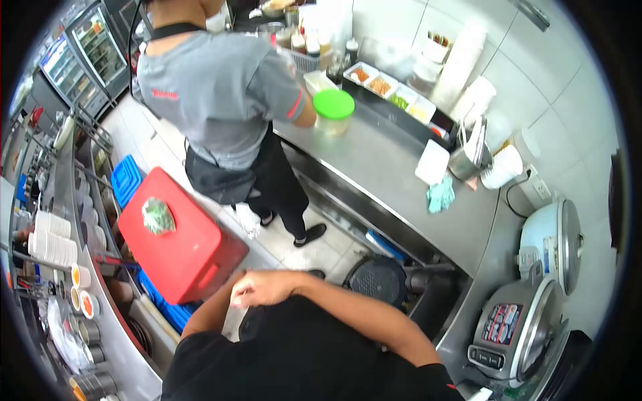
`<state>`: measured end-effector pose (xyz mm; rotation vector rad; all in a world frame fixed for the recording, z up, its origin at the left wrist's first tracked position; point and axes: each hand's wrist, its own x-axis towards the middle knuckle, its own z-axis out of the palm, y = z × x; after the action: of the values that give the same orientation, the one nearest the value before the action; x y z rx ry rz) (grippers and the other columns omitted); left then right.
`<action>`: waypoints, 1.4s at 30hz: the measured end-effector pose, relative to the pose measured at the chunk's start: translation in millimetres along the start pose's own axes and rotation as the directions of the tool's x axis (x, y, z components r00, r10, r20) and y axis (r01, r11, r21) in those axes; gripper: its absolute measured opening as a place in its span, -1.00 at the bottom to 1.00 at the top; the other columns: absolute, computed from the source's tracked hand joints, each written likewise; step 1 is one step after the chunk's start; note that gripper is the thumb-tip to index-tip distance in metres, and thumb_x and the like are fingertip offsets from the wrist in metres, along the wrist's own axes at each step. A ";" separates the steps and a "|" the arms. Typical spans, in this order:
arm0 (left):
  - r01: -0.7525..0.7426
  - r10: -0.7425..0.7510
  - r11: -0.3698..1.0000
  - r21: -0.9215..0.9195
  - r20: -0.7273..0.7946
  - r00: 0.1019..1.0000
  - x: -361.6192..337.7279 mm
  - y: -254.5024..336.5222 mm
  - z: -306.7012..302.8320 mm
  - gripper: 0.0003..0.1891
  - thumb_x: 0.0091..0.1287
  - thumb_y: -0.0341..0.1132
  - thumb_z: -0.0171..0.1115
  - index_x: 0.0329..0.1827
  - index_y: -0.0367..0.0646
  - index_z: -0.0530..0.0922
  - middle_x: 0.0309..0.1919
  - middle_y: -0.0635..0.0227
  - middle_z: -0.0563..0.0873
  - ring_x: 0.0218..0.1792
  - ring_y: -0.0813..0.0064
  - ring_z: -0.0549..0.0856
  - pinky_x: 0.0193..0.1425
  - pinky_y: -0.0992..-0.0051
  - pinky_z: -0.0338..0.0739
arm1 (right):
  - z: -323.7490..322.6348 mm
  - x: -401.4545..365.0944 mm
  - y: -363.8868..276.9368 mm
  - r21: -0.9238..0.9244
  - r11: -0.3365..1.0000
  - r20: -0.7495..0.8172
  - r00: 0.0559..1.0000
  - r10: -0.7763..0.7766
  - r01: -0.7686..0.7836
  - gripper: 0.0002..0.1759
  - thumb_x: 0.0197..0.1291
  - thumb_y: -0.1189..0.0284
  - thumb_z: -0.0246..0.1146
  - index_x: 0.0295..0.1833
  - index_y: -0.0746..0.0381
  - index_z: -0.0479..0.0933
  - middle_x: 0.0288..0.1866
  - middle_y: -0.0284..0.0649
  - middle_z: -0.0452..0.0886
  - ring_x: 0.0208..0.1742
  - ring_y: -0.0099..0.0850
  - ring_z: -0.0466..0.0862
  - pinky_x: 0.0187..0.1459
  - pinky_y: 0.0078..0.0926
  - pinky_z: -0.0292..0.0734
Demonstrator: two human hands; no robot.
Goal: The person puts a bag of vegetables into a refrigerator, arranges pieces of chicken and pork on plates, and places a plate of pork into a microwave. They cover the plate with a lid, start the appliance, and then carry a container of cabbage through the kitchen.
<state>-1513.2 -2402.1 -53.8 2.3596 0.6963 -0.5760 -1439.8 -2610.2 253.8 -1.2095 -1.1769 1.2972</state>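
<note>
My right hand (266, 287) is in front of my black shirt at the bottom middle, its fingers curled inward. My left forearm (212, 311) comes up from the lower left to meet it, and my left hand is mostly hidden behind the right one. A pale, see-through sheet-like piece (234, 322) hangs just below the curled fingers; I cannot tell what it is. Just beyond my hands on the left is a large red bin with a flat lid (177, 257). A knotted clear bag of green leaves (158, 216) lies on that lid.
A co-worker in a grey shirt (207, 93) stands ahead at the steel counter (381, 160), by a green-lidded tub (333, 105). Topping trays (391, 92) line the wall. Rice cookers (518, 327) stand right; stacked white bowls (50, 244) fill the left shelf. A black round lid-like object (376, 281) is low ahead.
</note>
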 end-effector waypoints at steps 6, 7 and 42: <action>0.449 -0.269 0.867 -0.215 0.556 0.786 -12.9 -35.9 -77.7 -0.27 0.28 0.42 -0.23 -0.35 -0.20 0.43 -0.66 0.37 0.38 -0.66 0.40 0.43 -0.42 0.35 0.43 | -29.4 34.9 0.9 0.288 0.956 -0.091 0.992 0.088 -0.059 -0.61 0.39 0.12 0.03 0.00 0.25 0.44 -0.07 -0.30 0.52 -0.02 -0.50 0.57 -0.04 -0.50 0.55; 0.586 -0.234 0.746 -0.315 0.700 0.674 -21.7 -38.0 -100.1 -0.26 0.27 0.44 -0.24 -0.37 -0.19 0.43 -0.69 0.42 0.35 -0.70 0.45 0.41 -0.46 0.37 0.43 | -37.5 27.7 3.7 0.281 0.960 -0.172 0.983 0.066 -0.015 -0.62 0.40 0.16 0.04 0.01 0.27 0.45 -0.07 -0.30 0.54 -0.02 -0.49 0.58 -0.03 -0.51 0.55; 0.942 0.630 0.253 -0.219 0.776 0.011 -193.4 29.7 -153.5 -0.09 0.06 0.61 -0.22 -0.29 -0.27 0.37 -0.58 0.41 0.31 -0.56 0.49 0.36 0.26 -0.26 0.26 | 172.2 -212.5 104.2 0.454 0.819 -0.888 0.096 0.451 0.350 -0.77 0.36 0.32 0.12 -0.21 0.28 0.52 -0.22 -0.22 0.61 -0.25 -0.49 0.62 -0.22 -0.54 0.59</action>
<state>-1608.9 -2387.1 175.3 -0.0165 0.4286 -1.2908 -1608.0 -2834.4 169.3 -1.2256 0.3791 0.4095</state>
